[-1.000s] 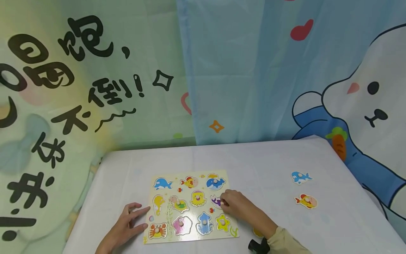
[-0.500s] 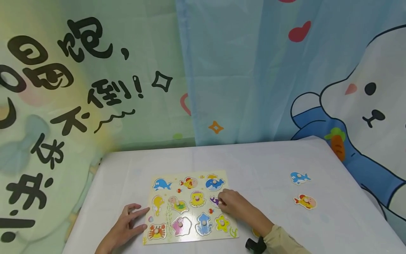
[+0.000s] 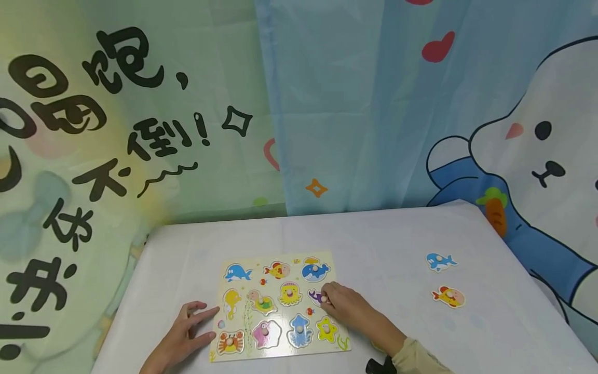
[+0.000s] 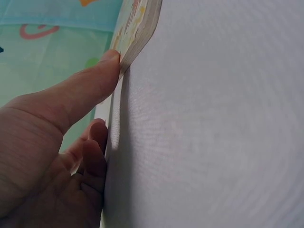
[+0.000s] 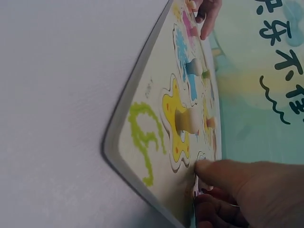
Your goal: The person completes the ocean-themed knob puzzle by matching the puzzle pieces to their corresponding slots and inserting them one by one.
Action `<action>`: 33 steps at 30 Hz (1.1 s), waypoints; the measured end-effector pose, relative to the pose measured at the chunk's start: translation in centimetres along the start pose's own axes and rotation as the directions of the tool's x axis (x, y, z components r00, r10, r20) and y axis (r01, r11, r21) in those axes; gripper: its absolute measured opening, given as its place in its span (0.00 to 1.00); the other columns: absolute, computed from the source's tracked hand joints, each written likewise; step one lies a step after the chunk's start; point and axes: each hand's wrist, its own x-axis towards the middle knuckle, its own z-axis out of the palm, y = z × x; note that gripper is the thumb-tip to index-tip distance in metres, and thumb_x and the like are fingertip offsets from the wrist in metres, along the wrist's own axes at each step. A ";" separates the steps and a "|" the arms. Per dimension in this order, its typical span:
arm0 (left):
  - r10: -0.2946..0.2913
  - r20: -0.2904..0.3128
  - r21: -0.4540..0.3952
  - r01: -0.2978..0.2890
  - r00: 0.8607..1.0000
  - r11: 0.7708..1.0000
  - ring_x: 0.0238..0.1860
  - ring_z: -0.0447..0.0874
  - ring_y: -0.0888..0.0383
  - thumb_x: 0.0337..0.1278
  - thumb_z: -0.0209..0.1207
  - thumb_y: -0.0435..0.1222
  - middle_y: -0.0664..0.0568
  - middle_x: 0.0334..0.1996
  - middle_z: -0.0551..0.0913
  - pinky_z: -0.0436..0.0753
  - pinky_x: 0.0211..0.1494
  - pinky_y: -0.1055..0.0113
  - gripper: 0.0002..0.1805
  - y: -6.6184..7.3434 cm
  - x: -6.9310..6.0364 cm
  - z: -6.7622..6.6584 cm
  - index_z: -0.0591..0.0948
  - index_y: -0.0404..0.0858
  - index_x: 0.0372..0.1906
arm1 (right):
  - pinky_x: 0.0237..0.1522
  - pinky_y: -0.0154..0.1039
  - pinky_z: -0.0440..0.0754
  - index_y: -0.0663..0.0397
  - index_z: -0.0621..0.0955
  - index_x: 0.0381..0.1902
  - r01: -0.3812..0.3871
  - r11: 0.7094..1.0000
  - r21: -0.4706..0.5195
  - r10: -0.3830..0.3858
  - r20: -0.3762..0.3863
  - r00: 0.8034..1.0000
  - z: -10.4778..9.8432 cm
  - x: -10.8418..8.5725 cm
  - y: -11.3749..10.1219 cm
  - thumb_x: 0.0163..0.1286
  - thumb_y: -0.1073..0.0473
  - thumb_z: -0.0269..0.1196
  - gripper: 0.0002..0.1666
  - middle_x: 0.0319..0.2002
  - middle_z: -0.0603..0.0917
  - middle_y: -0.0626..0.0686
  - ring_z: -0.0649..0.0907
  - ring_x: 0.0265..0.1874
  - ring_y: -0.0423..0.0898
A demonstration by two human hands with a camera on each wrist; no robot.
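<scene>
A wooden knob puzzle board [image 3: 261, 257] with sea-animal pieces lies on the white table. On its right side, my right hand [image 3: 349, 307] pinches the purple fish-shaped puzzle piece [image 3: 314, 296], which sits at its place on the board; the fingertips partly cover it. The right wrist view shows the thumb [image 5: 221, 173] beside the yellow starfish piece [image 5: 173, 128] with its wooden knob. At the left edge, my left hand [image 3: 186, 331] touches the board with fingers spread and extended; in the left wrist view the thumb [image 4: 90, 83] rests against the board's edge [image 4: 142, 40].
Two loose pieces, a blue whale [image 3: 440, 262] and a red-and-yellow fish [image 3: 449, 297], lie on the table to the right. Something yellow is mostly hidden beneath my right forearm. A black device [image 3: 381, 365] sits at the right wrist. A printed curtain [image 3: 336, 130] hangs behind the table.
The head view has shifted slightly. My right hand stays at the purple fish piece with only a small shift of the forearm, and my left hand keeps its place at the board's edge.
</scene>
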 end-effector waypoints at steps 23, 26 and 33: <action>0.008 0.002 -0.014 -0.008 1.000 1.000 0.41 0.64 0.59 0.50 0.69 0.47 0.44 0.63 0.62 0.64 0.37 0.74 0.30 -0.3 -0.1 0.3 0.79 0.48 0.61 | 0.28 0.25 0.67 0.47 0.81 0.34 0.155 0.988 0.010 -0.148 -0.244 0.959 -0.6 -11.3 7.5 0.56 0.65 0.69 0.10 0.32 0.70 0.38 0.64 0.28 0.25; 0.017 0.000 -0.004 -0.017 1.000 1.000 0.40 0.65 0.60 0.50 0.69 0.47 0.43 0.63 0.62 0.64 0.37 0.75 0.30 -0.2 -0.1 0.1 0.79 0.48 0.61 | 0.28 0.26 0.68 0.49 0.80 0.36 0.051 0.995 0.083 -0.043 -0.091 0.995 -1.2 -11.6 7.8 0.59 0.61 0.68 0.08 0.32 0.71 0.40 0.64 0.27 0.26; 0.014 0.000 -0.014 -0.014 1.000 1.000 0.44 0.65 0.56 0.50 0.69 0.46 0.43 0.64 0.62 0.64 0.38 0.74 0.30 0.0 -0.1 -0.1 0.79 0.47 0.61 | 0.29 0.27 0.69 0.57 0.79 0.40 -0.128 0.970 0.207 0.110 0.099 0.989 -2.2 -11.5 8.2 0.63 0.61 0.65 0.09 0.30 0.71 0.45 0.66 0.26 0.28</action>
